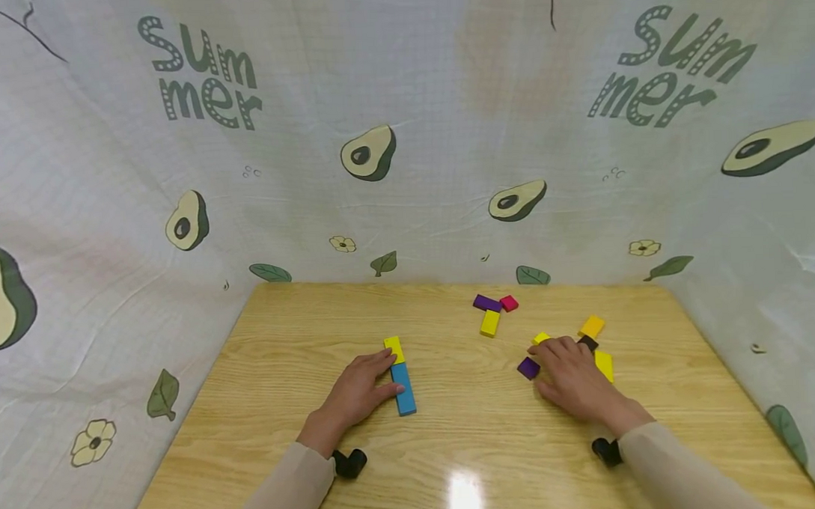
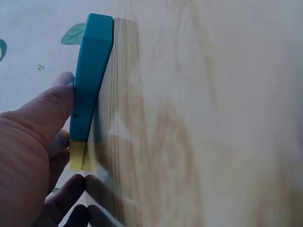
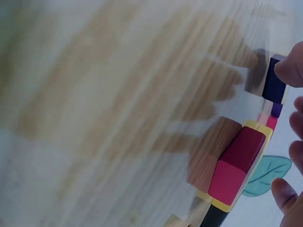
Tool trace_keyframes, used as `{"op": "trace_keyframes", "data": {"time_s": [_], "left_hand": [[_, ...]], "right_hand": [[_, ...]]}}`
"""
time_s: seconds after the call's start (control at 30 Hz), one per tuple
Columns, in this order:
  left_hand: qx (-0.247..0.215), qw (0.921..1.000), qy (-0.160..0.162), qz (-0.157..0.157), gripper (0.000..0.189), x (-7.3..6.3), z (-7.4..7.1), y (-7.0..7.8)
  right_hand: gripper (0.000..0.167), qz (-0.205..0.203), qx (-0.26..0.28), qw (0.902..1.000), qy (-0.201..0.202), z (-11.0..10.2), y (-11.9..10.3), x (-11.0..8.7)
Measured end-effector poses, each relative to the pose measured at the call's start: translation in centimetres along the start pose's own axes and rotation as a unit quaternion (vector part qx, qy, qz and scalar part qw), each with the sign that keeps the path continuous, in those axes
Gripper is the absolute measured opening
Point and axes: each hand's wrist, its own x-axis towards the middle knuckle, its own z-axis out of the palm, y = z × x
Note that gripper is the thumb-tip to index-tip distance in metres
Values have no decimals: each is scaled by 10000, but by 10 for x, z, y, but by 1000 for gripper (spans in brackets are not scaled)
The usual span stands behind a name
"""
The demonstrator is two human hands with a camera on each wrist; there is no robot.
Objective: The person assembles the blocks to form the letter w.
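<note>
My left hand (image 1: 379,372) lies flat on the wooden table (image 1: 454,432), its fingers stretched along a blue block (image 1: 404,389) that sits end to end with a yellow block (image 1: 393,349). In the left wrist view the thumb (image 2: 49,111) rests against the side of the blue block (image 2: 90,80), with the yellow block (image 2: 78,158) beyond it. My right hand (image 1: 551,359) is spread over a cluster of blocks. Its thumb touches a purple block (image 1: 528,368) (image 3: 274,85). A magenta block (image 3: 236,161) sits under the palm on a yellow piece, with no finger on it.
Around the right hand lie yellow blocks (image 1: 604,365), an orange-yellow one (image 1: 592,326) and a dark one (image 1: 588,343). Farther back are a purple block (image 1: 486,303), a red one (image 1: 509,303) and a yellow one (image 1: 489,323). Avocado-print cloth (image 1: 405,172) walls in the table.
</note>
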Motion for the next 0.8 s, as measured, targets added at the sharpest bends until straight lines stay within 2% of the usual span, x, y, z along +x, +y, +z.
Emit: {"op": "trace_keyframes", "data": {"time_s": [0.23, 0.8], "left_hand": [[4, 10000, 2, 5, 67, 0, 1, -1], [17, 10000, -16, 21, 66, 0, 0, 0]], "right_hand": [[44, -81, -76, 9997, -236, 3, 4, 4], [35, -182, -104, 9997, -114, 7, 5, 3]]}}
